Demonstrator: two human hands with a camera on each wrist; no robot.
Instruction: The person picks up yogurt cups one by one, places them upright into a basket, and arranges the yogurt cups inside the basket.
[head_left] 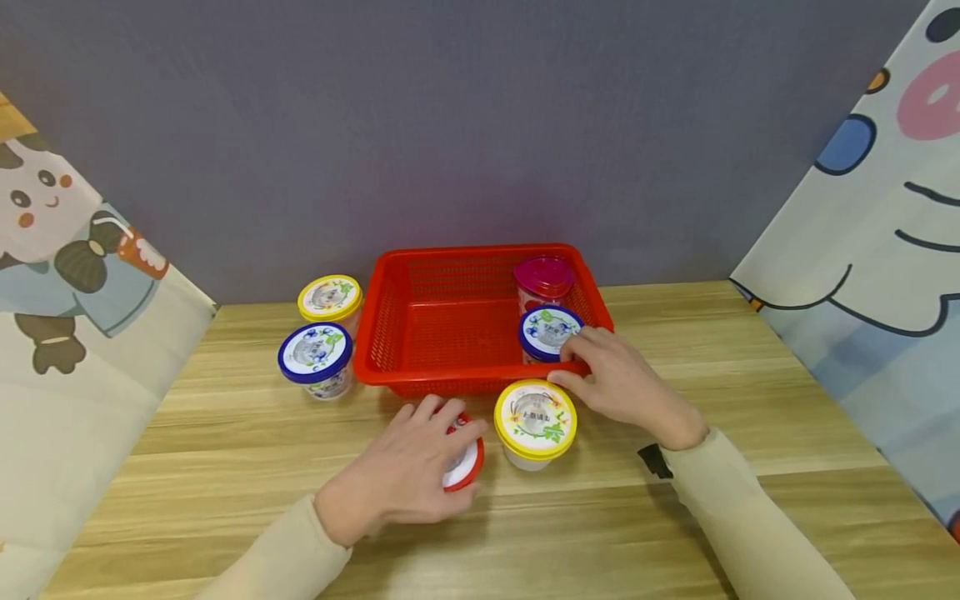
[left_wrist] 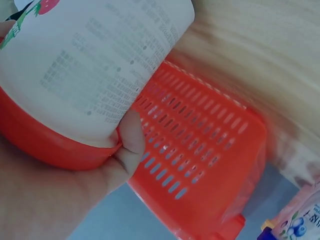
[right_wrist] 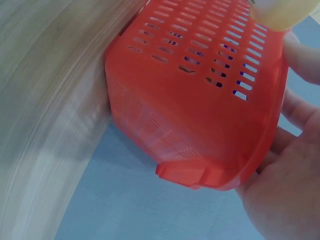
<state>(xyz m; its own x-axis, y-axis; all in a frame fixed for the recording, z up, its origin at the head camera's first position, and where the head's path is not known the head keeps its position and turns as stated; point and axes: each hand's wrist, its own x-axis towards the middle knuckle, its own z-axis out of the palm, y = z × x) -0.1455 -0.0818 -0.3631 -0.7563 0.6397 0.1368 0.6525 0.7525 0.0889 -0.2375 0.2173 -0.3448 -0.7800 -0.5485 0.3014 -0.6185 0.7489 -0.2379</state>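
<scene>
My left hand (head_left: 408, 467) grips a red-lidded tub (head_left: 467, 473) from above, in front of the basket. In the left wrist view this tub (left_wrist: 105, 65) has a white side with print and a strawberry. My right hand (head_left: 622, 375) holds the front right rim of the red plastic basket (head_left: 480, 252), thumb outside and fingers over the inner side. Its fingertips are right at the lid of a blue-lidded tub (head_left: 543, 329) inside the basket. Behind that one stands a pink-lidded tub (head_left: 543, 279). Between my hands, a yellow-lidded tub (head_left: 536, 421) stands before the basket.
Left of the basket, another yellow-lidded tub (head_left: 330, 297) and another blue-lidded tub (head_left: 315, 352) stand on the wooden table (head_left: 195, 467). A grey wall (head_left: 480, 125) rises right behind the basket. Cartoon-printed sheets (head_left: 892, 275) flank both sides.
</scene>
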